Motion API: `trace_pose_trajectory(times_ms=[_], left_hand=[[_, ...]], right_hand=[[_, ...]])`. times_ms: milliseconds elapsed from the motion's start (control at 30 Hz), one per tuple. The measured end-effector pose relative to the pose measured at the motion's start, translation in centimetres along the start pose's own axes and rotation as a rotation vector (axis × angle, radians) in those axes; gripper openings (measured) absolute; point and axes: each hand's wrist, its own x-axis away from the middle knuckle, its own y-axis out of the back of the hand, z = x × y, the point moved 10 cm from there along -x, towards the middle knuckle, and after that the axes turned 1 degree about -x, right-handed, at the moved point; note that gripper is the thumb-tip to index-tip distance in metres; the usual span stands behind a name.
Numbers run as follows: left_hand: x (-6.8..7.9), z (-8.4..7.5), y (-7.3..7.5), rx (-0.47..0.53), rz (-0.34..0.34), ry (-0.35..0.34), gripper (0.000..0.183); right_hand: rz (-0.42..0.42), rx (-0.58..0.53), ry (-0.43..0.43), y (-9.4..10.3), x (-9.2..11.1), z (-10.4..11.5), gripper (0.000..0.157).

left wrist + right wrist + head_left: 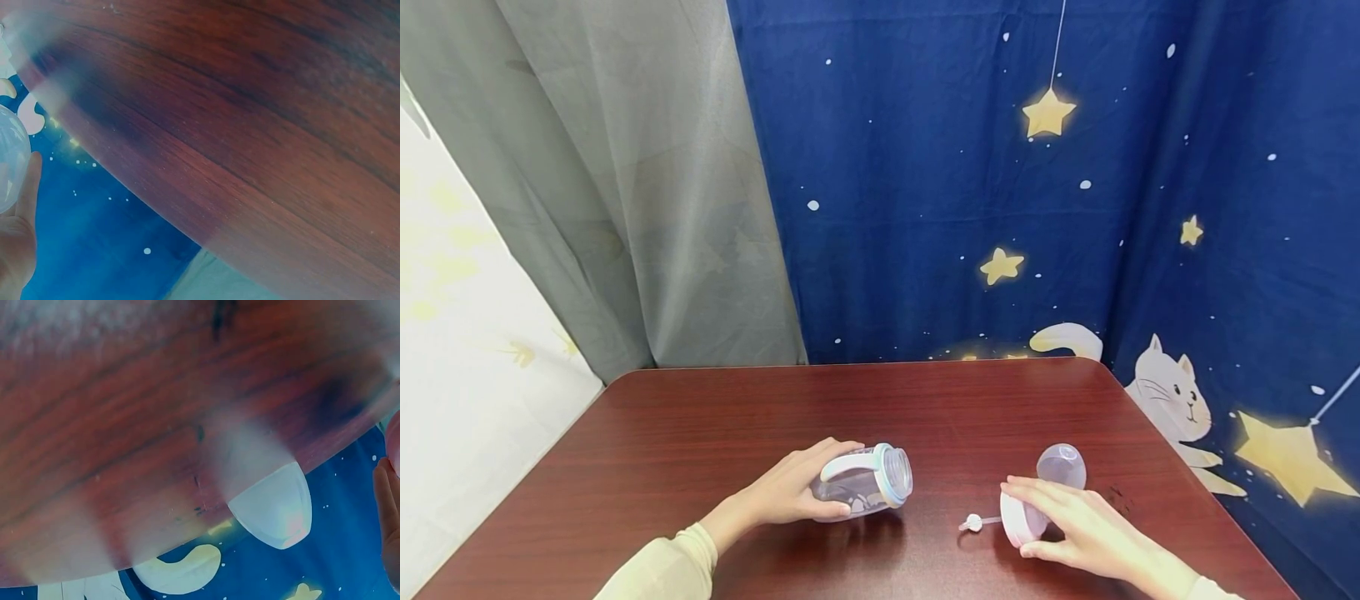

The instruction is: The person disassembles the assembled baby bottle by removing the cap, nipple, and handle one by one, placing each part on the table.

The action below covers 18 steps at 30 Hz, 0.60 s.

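Note:
My left hand [793, 490] grips a clear baby bottle [859, 493] with a white handle and pale blue collar. The bottle is tilted almost on its side, its uncapped mouth facing right; a sliver of the bottle [11, 159] shows in the left wrist view. To the right, my right hand [1078, 527] holds a pink bottle lid [1017, 521] between thumb and fingers. From the lid a thin straw [991, 521] with a ball-shaped end points left. Just behind that hand a clear domed cap [1062, 467] stands on the table; the same dome [278, 509] appears in the right wrist view.
The dark red wooden table [760, 417] reaches back to a blue star-patterned curtain [925, 183]. A grey curtain [647, 167] and a white one hang at the left. The table's right edge runs close beside the domed cap.

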Motion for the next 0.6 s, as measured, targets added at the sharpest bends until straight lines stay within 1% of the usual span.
trace_pose_trajectory(times_ms=[233,600], left_hand=[[0.0,-0.1,0.0,-0.007,-0.003,0.000,0.067],[0.0,-0.1,0.1,-0.002,-0.002,-0.002,0.067]], right_hand=[[0.047,-0.035,-0.026,-0.8,0.3,0.1,0.064],[0.055,-0.017,0.013,-1.2,0.4,0.4,0.062]])
